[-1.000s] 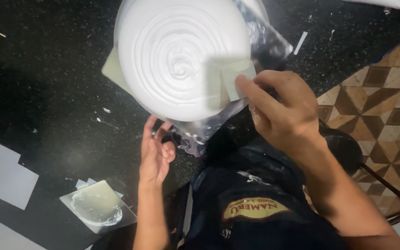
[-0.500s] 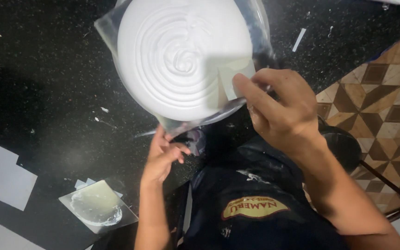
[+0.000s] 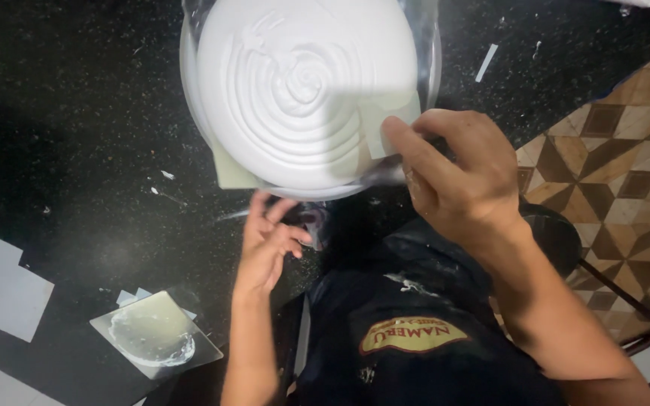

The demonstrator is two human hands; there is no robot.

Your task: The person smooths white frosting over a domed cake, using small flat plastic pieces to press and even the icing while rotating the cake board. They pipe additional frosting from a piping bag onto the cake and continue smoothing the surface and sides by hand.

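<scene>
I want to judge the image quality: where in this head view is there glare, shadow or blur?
Head view: the white disc is brightly lit, nearly washed out, with a shadow across its right part; the left hand looks slightly blurred; the black counter is dim; the right hand is sharp.

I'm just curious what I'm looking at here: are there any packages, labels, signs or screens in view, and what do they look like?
Clear plastic bag: top centre, wrapped around a round white disc with spiral ridges; the right hand pinches its edge, the left hand is just below.
Oval patch: on dark clothing at bottom, yellow with a red rim.
No signs or screens.
</scene>
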